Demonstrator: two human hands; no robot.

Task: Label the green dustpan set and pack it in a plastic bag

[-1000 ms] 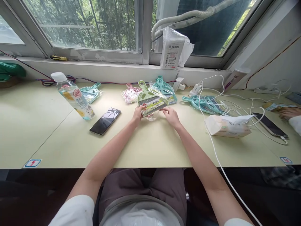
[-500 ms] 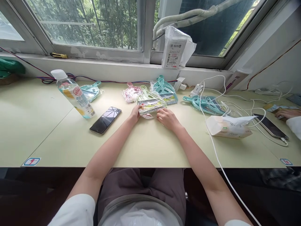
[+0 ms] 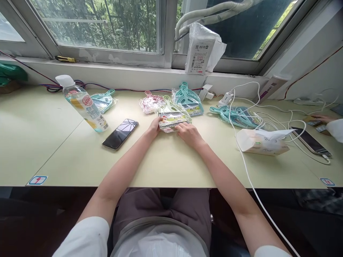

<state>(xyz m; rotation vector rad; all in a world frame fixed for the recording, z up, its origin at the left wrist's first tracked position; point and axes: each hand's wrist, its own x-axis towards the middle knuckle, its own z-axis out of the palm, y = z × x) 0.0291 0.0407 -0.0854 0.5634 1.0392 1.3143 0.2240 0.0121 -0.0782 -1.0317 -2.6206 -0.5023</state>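
Observation:
A light green mini dustpan and brush set in a clear plastic bag lies in front of me, its handle pointing away. My left hand is closed on its lower left corner, the thumb on top. With curled fingers my right hand pinches the bag's near edge on the right side. Behind it lie a pink bagged set and a teal bagged set, both close to the green one. More teal bagged sets rest to the left and right.
Left of my arms are a phone and a tilted-looking drink bottle. To the right stand a tissue pack, tangled white cables and a charging phone. Another person's hand is at the far right.
My right hand's fingers have shifted slightly left along the bag's near edge. My left hand keeps its hold. The other person's hand at far right has moved a little.

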